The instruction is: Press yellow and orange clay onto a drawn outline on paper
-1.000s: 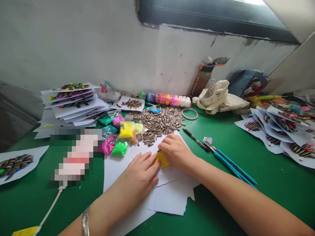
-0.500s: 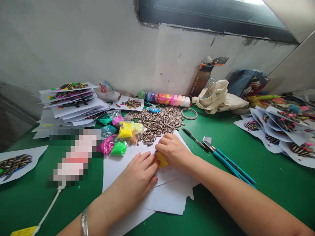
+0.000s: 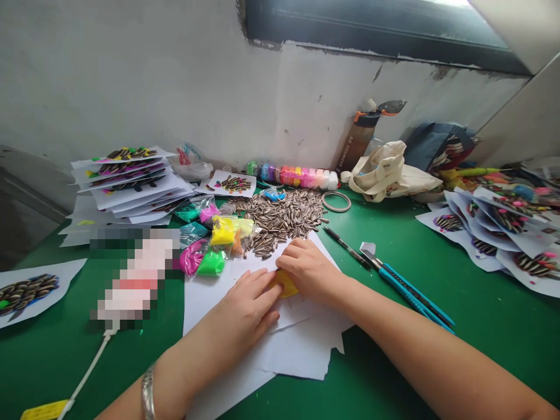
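A flat yellow clay patch (image 3: 289,286) lies on white paper (image 3: 301,353), with thin drawn lines below it. My left hand (image 3: 247,306) rests palm down, its fingers stretched out and touching the clay's left side. Over the clay's upper right edge, my right hand (image 3: 308,269) has its fingers bent and pressed together; their tips are partly hidden. Just beyond both hands is a heap of striped sunflower seeds (image 3: 286,219). Small bags of coloured clay, among them yellow (image 3: 223,231), green (image 3: 212,264) and magenta (image 3: 191,258), sit left of the seeds.
A black pen (image 3: 347,247) and a blue utility knife (image 3: 411,294) lie right of the paper. Stacks of seed pictures stand left (image 3: 131,189) and right (image 3: 494,227). A tape ring (image 3: 336,202), bottle (image 3: 356,143) and cloth bag (image 3: 389,175) are farther back.
Both hands stay at the yellow clay, with only a slight shift of the left fingers. Nothing else has visibly moved on the table.
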Available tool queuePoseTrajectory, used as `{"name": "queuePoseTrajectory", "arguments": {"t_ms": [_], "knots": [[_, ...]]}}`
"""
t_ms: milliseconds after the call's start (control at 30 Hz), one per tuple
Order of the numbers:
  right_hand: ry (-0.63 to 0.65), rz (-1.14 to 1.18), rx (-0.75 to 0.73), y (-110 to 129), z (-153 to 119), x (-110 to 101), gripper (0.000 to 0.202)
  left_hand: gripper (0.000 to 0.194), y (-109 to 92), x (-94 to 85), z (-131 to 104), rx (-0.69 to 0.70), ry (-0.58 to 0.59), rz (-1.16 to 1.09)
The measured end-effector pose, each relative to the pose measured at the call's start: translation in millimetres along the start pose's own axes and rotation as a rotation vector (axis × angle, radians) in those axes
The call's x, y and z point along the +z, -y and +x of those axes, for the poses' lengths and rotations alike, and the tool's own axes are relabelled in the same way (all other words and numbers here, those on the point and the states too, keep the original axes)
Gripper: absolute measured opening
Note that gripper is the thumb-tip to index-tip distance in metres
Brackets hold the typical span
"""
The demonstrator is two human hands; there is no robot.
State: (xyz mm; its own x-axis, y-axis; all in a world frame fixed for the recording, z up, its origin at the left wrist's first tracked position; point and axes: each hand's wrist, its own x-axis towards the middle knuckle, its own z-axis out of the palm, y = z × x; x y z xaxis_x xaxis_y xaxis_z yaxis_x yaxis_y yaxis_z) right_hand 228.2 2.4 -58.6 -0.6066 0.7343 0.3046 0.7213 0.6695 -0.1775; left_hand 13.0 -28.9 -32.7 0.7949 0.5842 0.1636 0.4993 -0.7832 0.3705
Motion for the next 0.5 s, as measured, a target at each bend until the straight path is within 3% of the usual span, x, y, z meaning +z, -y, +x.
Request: {"name": "queuePoseTrajectory", "arguments": {"t_ms": [167,333,500], "knots": [[0.002,0.003,0.032,1,0,-1,0.014,0.025,11,-2.1,-3,0.030,-0.093,0.082],[-0.018,-0.025,0.057,5,2,-1,0.016,0.023,12,-2.0,-1,0.021,-0.030,0.087],[0.019,0.001,-0.018,5,3,0,0.015,0.022,10,-2.9,1,0.013,-0.013,0.058]]}}
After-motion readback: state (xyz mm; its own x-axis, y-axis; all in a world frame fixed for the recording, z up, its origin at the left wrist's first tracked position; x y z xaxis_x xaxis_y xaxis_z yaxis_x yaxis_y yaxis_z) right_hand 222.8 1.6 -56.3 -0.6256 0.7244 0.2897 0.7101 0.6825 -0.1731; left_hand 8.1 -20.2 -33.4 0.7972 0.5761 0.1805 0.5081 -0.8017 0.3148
